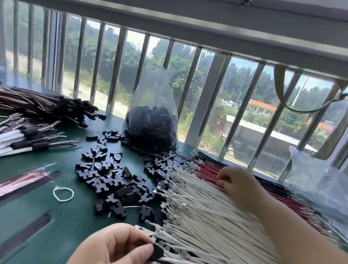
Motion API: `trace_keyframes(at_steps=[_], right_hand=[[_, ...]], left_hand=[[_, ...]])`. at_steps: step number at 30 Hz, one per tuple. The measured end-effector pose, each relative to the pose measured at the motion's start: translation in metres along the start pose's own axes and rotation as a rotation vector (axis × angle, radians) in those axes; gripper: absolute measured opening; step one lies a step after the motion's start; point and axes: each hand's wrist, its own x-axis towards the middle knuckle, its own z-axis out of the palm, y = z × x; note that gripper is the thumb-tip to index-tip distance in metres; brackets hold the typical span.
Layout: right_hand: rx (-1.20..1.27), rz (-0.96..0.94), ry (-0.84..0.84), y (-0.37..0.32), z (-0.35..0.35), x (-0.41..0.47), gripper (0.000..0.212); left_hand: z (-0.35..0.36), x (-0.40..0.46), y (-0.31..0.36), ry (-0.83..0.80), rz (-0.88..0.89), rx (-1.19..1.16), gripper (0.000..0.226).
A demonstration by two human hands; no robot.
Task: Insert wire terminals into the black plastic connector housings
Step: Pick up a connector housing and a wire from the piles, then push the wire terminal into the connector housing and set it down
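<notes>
While my left hand (112,250) pinches one black plastic connector housing (156,253) at the green table's (60,216) near edge, my right hand's (237,187) curled fingers touch red wires (205,169) toward its far-right corner.

My left hand (114,251) pinches a black housing (157,253) against the white wires (213,219); my right hand (237,186) fingers the red wires (205,169).

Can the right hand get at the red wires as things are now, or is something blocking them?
Probably yes. The right hand already has its fingertips at the red wires, which lie uncovered beside the white wires; nothing lies over them there.
</notes>
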Motion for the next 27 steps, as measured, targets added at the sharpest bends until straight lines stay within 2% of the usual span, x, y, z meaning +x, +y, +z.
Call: trace_keyframes(at_steps=[4,6,8,10,12,15,18,20,24,27], right_hand=[[0.521,0.148,0.478,-0.003,-0.014,-0.008,0.018],[0.547,0.141,0.535,-0.009,-0.025,-0.011,0.012],[0.503,0.101,0.491,-0.021,-0.035,-0.017,0.007],[0.417,0.043,0.443,-0.037,-0.041,-0.027,0.017],[0.47,0.011,0.356,-0.056,-0.046,-0.041,0.025],[0.535,-0.082,0.054,-0.082,-0.046,-0.07,0.036],[0.529,-0.227,-0.242,-0.096,-0.039,-0.093,0.027],[0.569,-0.216,-0.28,-0.098,-0.034,-0.102,0.011],[0.552,-0.167,-0.198,-0.096,-0.03,-0.106,0.031],[0.494,-0.193,-0.223,-0.096,-0.029,-0.109,0.014]], left_hand=[[0.002,-0.001,0.004,0.057,-0.021,-0.008,0.011],[0.002,-0.002,0.005,0.072,-0.001,0.011,0.008],[0.002,-0.003,0.005,0.084,0.011,0.04,0.009],[0.003,-0.005,0.007,0.098,0.017,0.049,0.009],[0.003,-0.006,0.007,0.109,0.024,0.046,0.011],[0.003,-0.006,0.008,0.112,0.027,0.036,0.014],[0.002,-0.006,0.007,0.094,0.019,0.03,0.013],[0.002,-0.007,0.008,0.085,0.017,0.014,0.01],[0.002,-0.008,0.009,0.1,0.039,0.025,0.025],[0.001,-0.009,0.01,0.113,0.041,0.044,0.027]])
